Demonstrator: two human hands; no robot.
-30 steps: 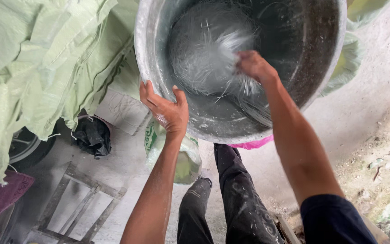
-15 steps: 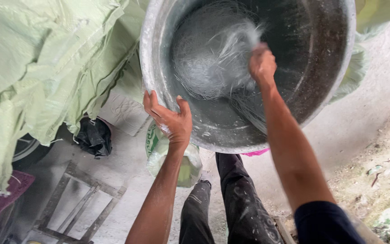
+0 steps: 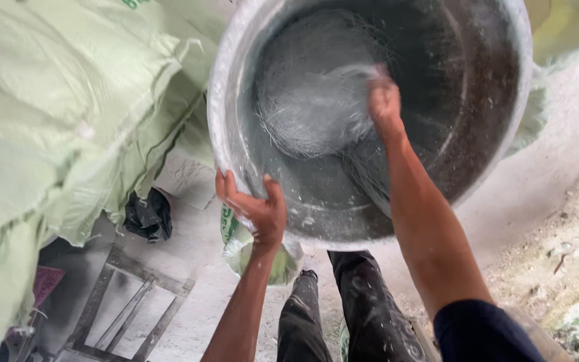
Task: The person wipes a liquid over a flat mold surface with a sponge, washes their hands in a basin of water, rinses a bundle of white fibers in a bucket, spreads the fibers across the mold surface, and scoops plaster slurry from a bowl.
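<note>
A large grey metal tub (image 3: 226,114) is tilted toward me, its inside wet and streaked with white residue. My left hand (image 3: 254,209) grips the tub's near rim at the lower left. My right hand (image 3: 383,100) is deep inside the tub, closed on a wad of pale wiry scrubbing fibres (image 3: 316,110) pressed against the bottom. The fibres are blurred with motion. My dark trousers (image 3: 343,308) show below the tub.
Pale green woven sacks (image 3: 55,114) are stacked at the left. A black bag (image 3: 147,214) lies on the concrete floor by a wooden frame (image 3: 125,308). A small green-and-white bag (image 3: 236,248) sits under the tub. Rough dirt ground (image 3: 557,255) lies to the right.
My right hand has swept upward and across the tub's bottom with the scrubbing fibres. The left hand kept its grip on the rim, and the view moved closer.
</note>
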